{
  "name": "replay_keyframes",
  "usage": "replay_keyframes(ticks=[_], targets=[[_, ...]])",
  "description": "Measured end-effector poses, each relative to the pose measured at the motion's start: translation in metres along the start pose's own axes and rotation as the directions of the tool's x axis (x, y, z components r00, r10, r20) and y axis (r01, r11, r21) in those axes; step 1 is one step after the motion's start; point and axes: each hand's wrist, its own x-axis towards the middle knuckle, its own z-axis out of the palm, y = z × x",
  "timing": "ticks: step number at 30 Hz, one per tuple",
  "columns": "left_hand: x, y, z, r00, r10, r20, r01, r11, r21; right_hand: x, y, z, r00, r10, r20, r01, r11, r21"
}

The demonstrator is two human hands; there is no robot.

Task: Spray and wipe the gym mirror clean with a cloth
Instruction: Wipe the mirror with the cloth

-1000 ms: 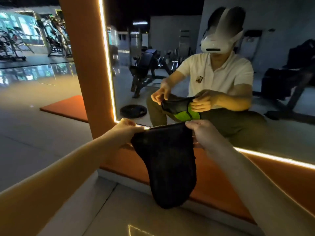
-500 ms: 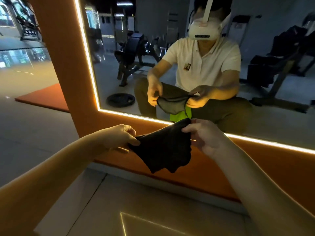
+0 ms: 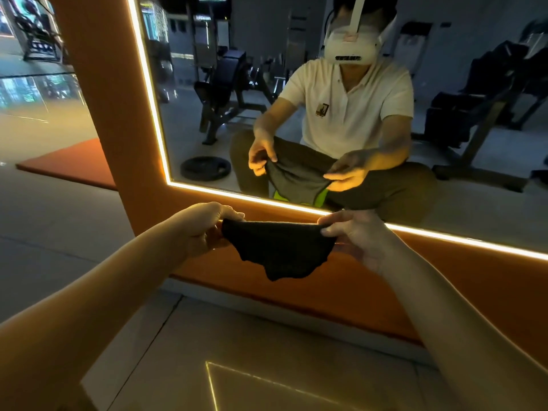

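A dark cloth (image 3: 278, 250) is stretched between my two hands, folded double, in front of the mirror's lower frame. My left hand (image 3: 204, 225) pinches its left edge. Its right edge is pinched by my right hand (image 3: 353, 235). The gym mirror (image 3: 474, 161) rises just behind, edged by a glowing light strip (image 3: 157, 114) and an orange frame (image 3: 100, 93). The glass reflects a squatting person holding the same cloth, with something bright green (image 3: 320, 198) below it. No spray bottle can be made out directly.
Pale floor tiles (image 3: 237, 366) lie under my arms, with a bright line reflection on them. An orange floor mat (image 3: 74, 164) lies to the left. Gym machines (image 3: 38, 34) stand at the far left. The mirror reflects a bench and a weight plate (image 3: 206, 168).
The cloth hung long from both hands a second ago; now it is folded shorter and pulled wider between them. The view has moved closer to the mirror and lower.
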Motion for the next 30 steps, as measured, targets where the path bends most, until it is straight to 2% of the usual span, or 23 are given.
replay_keyframes(ticks=[3,5,6,9,11,14,16,17,18,19,20,21,23,26,28,30], targets=[[-0.005,0.003,0.005,0.991,0.097,0.095,-0.102,0.994,0.049,-0.002,-0.003,0.002,0.994,-0.088,0.072,0.108,0.929,-0.353],[-0.009,0.005,0.006,0.978,0.156,0.137,-0.174,0.976,0.132,-0.002,-0.004,0.006,0.986,-0.122,0.116,0.164,0.850,-0.500],[-0.009,0.005,0.006,0.968,0.182,0.171,-0.222,0.939,0.261,-0.001,-0.003,0.007,0.982,-0.122,0.146,0.182,0.822,-0.540],[-0.010,0.001,0.010,0.947,0.219,0.236,-0.321,0.707,0.630,0.004,0.002,0.008,0.977,-0.075,0.200,0.189,0.737,-0.649],[-0.008,-0.004,0.015,0.942,0.210,0.261,-0.334,0.632,0.699,0.004,0.002,0.008,0.976,-0.038,0.215,0.180,0.694,-0.697],[-0.007,-0.005,0.012,0.958,0.154,0.243,-0.284,0.647,0.708,0.004,-0.001,0.002,0.971,0.021,0.240,0.160,0.690,-0.706],[-0.006,-0.004,0.003,0.960,0.156,0.234,-0.270,0.741,0.615,0.003,-0.003,-0.001,0.974,0.036,0.226,0.113,0.783,-0.612],[-0.008,-0.004,-0.001,0.958,0.176,0.227,-0.270,0.819,0.506,0.002,-0.004,-0.001,0.980,0.028,0.197,0.070,0.878,-0.474],[-0.009,-0.003,-0.002,0.954,0.196,0.226,-0.268,0.897,0.352,0.003,-0.003,0.000,0.986,0.025,0.167,0.020,0.965,-0.262],[-0.009,-0.004,-0.002,0.947,0.217,0.236,-0.263,0.947,0.183,0.004,-0.002,0.000,0.986,0.037,0.164,-0.035,0.999,-0.016],[-0.011,-0.005,0.001,0.940,0.236,0.247,-0.251,0.967,0.033,0.003,-0.002,0.001,0.975,0.054,0.214,-0.094,0.979,0.183],[-0.011,-0.006,0.005,0.942,0.242,0.234,-0.232,0.970,-0.067,0.004,0.000,0.003,0.958,0.040,0.285,-0.118,0.958,0.260],[-0.009,-0.007,0.014,0.967,0.214,0.139,-0.197,0.972,-0.126,0.004,0.002,0.006,0.925,0.003,0.379,-0.085,0.976,0.200],[-0.008,-0.008,0.019,0.983,0.185,-0.010,-0.185,0.979,-0.084,0.010,0.004,0.006,0.965,0.051,0.256,-0.092,0.984,0.150],[-0.009,-0.010,0.020,0.982,0.191,-0.006,-0.191,0.977,-0.090,0.012,0.005,0.005,0.977,0.056,0.204,-0.093,0.980,0.176],[-0.008,-0.015,0.023,0.977,0.187,0.098,-0.181,0.981,-0.063,0.013,0.007,0.007,0.985,0.060,0.160,-0.092,0.975,0.200]])
